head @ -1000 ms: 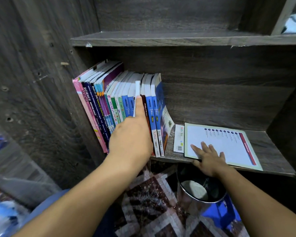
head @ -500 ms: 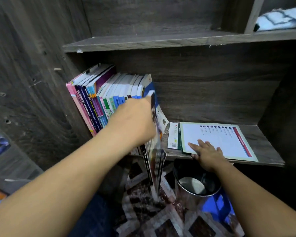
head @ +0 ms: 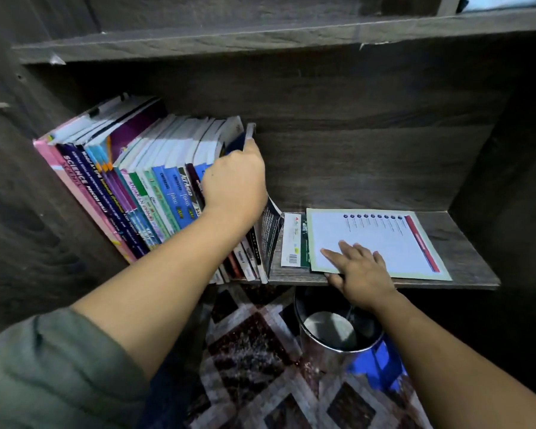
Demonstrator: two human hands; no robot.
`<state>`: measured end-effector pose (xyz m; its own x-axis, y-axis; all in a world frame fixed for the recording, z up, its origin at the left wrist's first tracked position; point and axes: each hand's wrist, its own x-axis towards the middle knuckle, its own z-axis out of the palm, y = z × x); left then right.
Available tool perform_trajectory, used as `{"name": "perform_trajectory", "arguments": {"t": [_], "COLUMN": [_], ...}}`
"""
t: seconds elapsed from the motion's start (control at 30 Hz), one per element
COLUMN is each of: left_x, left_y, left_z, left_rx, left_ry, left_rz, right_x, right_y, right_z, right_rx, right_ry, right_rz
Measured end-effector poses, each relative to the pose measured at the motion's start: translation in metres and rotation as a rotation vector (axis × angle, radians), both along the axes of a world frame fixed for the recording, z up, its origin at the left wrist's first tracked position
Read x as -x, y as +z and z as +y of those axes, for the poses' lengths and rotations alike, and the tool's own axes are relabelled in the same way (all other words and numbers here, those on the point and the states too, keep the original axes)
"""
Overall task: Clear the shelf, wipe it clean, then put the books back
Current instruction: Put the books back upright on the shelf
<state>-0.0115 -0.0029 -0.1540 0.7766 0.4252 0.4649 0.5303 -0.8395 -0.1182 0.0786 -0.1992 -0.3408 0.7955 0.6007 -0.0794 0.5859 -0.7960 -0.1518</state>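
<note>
**Left hand grips the end book, right hand lies flat on the booklet**

The shelf (head: pixel 464 243) carries a row of books (head: pixel 155 187) packed against its left wall, spines outward, all leaning to the left. The left hand (head: pixel 234 181) is at the right end of that row. Its fingers are curled round the upper part of the end book (head: pixel 250 131), a thin dark one. The book's top corner shows above the knuckles. Its lower part bows out to the right below the wrist, and its foot is at the shelf's front edge. The fingertips are hidden behind the book, so it cannot be told how far they reach round it.

Right of the row, a white booklet (head: pixel 384 239) with a red stripe lies flat on the shelf, close to the front edge. It partly covers a smaller leaflet (head: pixel 293 239), which lies flat between it and the end book. The right hand (head: pixel 358 270) rests on the booklet's front left corner, with the fingers straight and spread on the page. The thumb sits lower, at the shelf's front edge, and whether it pinches the booklet from below cannot be told.

Under the shelf's front edge, a metal bin (head: pixel 331 332) stands on a patterned rug (head: pixel 254 351), just beneath the right wrist. An upper shelf (head: pixel 260 35) spans the top of the view. A grey-green sleeve (head: pixel 44 373) covers the left upper arm.
</note>
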Motion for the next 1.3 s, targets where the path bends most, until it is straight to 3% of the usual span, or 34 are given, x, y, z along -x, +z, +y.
{"name": "perform_trajectory", "arguments": {"t": [0.17,0.27,0.37,0.53,0.7,0.8,0.9,1.0,1.3], "left_x": [0.007,0.025,0.051,0.058,0.048,0.049,0.053,0.06,0.066], "left_y": [-0.006,-0.011,-0.016,-0.028,-0.033,-0.034,-0.033,-0.034,-0.034], "left_z": [0.006,0.021,0.035,0.041,0.037,0.041,0.046,0.051,0.055], "left_rx": [-0.334,-0.197,-0.144,-0.225,-0.203,-0.212,-0.206,-0.169,-0.137], "left_ry": [0.023,-0.155,-0.308,-0.268,-0.234,-0.258,-0.304,-0.263,-0.235], "left_rz": [-0.11,-0.193,-0.082,-0.013,-0.051,-0.069,-0.103,-0.177,-0.174], "right_x": [0.001,0.002,0.003,0.009,0.021,0.009,-0.011,-0.021,-0.017], "right_y": [0.002,0.003,0.003,0.003,0.013,0.028,0.036,0.034,0.037], "right_z": [0.001,0.001,0.003,0.018,0.031,0.023,0.002,-0.019,-0.001], "right_rx": [0.001,-0.004,-0.005,-0.035,-0.111,-0.137,0.021,0.08,-0.191], "right_ry": [0.014,0.022,0.048,0.068,0.135,-0.036,-0.385,-0.663,-0.697], "right_rz": [0.0,0.004,0.002,0.027,0.224,0.115,-0.052,0.124,0.223]}}
